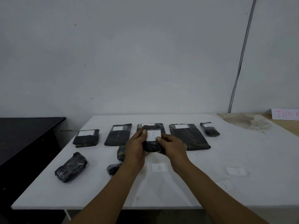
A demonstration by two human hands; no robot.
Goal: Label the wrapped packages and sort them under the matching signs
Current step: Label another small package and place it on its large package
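Both my hands hold one small black wrapped package above the middle of the white table. A white label marked "A" lies on its top, pressed by both thumbs. My left hand grips the package's left side and my right hand its right side. Along the back lies a row of black packages with white labels; another one is partly hidden behind the held package. Unlabelled packages lie at front left.
Paper slips lie on the near table: one marked "B", one at the right, another fainter one. A black desk stands to the left. A stained wooden surface with a pink-lettered sign adjoins at back right.
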